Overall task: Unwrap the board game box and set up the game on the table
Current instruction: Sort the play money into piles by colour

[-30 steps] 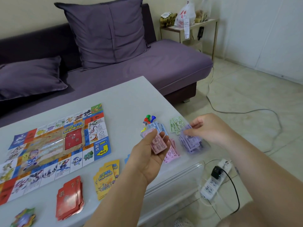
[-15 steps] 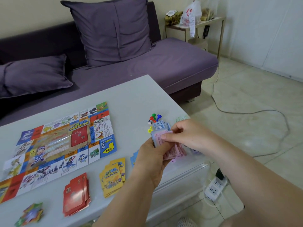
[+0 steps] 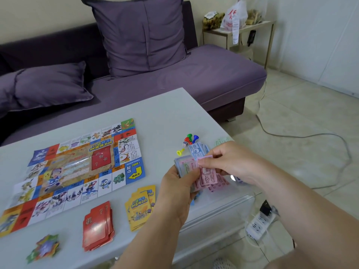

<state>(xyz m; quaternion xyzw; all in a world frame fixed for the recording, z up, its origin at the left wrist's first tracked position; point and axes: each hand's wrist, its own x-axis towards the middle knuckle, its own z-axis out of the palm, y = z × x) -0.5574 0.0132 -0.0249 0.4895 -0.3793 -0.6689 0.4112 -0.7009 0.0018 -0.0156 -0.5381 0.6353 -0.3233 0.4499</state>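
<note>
Open table stretches beyond the game board; pawns and card stacks crowd nearer.

I get soft, even daylight with a cool, greenish cast, and nothing looks dim. Only thin, pale shadows hug the card piles. Just below and right of the fingers of the right hand, a small white glare spot sits on the table. Far left of the fingers, the game board carries a sheen across its middle. The print on the paper notes under the fingers reads sharp. The coloured tile stack far down-left is smeared. Straight lines bow near the frame edges.
</note>
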